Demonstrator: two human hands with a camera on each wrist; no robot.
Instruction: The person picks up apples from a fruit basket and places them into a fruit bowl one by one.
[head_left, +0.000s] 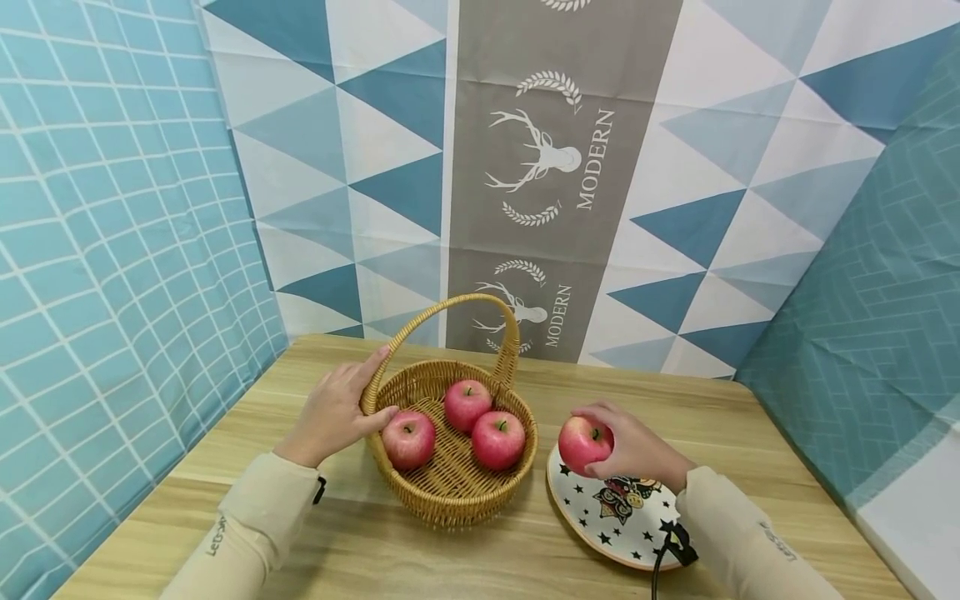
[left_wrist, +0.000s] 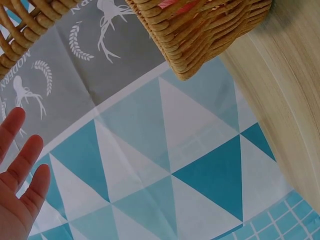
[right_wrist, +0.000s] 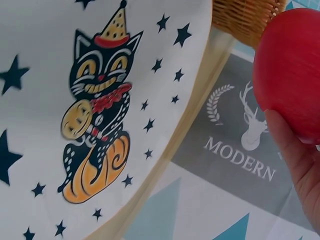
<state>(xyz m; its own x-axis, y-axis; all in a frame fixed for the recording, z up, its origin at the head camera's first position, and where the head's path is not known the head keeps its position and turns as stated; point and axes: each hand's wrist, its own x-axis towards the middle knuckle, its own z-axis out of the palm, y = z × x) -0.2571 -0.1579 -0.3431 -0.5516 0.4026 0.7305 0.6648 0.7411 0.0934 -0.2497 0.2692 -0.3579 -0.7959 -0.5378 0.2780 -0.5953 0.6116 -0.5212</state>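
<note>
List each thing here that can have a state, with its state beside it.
Basket: upright, handle up
Three apples: inside the basket
Plate: flat, printed side up
Fourth apple: held, lifted off the plate
Left hand: at the basket's handle, fingers extended
Right hand: gripping the fourth apple
Backdrop: creased

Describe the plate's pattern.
White plate with dark stars and a black cat; clearest in right wrist view.

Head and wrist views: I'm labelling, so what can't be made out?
Head: part of plate, covered by right hand and sleeve.
Left wrist: apples in basket, mostly behind its wall or past top edge.
Left wrist: most of left hand, past left edge.
Right wrist: part of held apple, cut off by right edge.
</note>
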